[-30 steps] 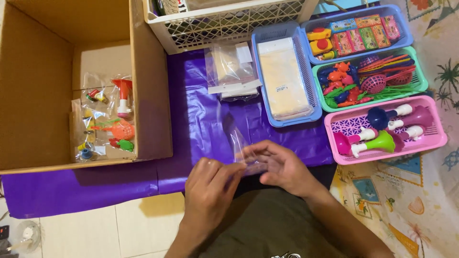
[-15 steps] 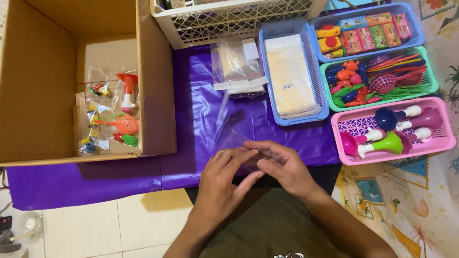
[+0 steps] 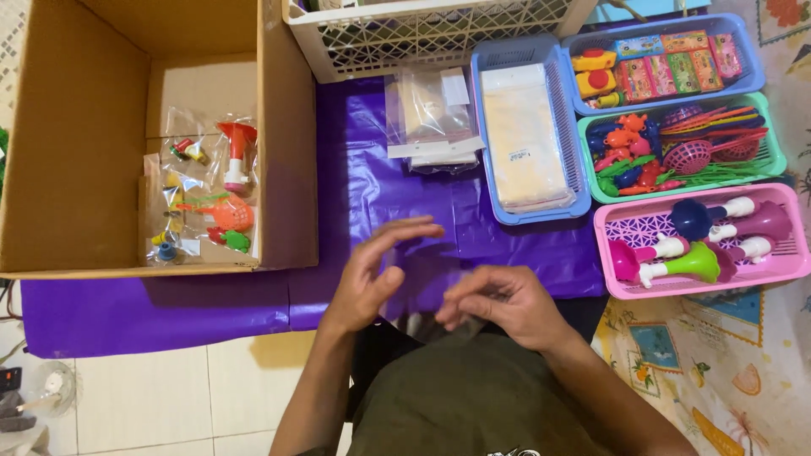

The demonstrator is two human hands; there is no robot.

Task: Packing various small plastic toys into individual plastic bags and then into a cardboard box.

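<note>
My left hand (image 3: 376, 274) hovers over the purple sheet (image 3: 372, 203) with its fingers spread and nothing in it. My right hand (image 3: 503, 306) is beside it, just above my lap. Its fingers are curled on a thin clear plastic bag (image 3: 448, 314) that is faint and hard to make out. The two hands are a little apart. A stack of empty clear bags (image 3: 431, 118) lies on the sheet beyond the hands.
At the left, an open cardboard box (image 3: 287, 169) holds clear bags of small toys (image 3: 207, 194). A white crate (image 3: 422, 38) is at the back. To the right are a blue basket of flat packets (image 3: 494, 169), a blue basket of cards (image 3: 748, 80), a green basket of plastic toys (image 3: 773, 160) and a pink basket of toy horns (image 3: 786, 262).
The hands have drawn apart and back toward my lap. My left hand has let go and spread its fingers. The clear bag has come down with my right hand.
</note>
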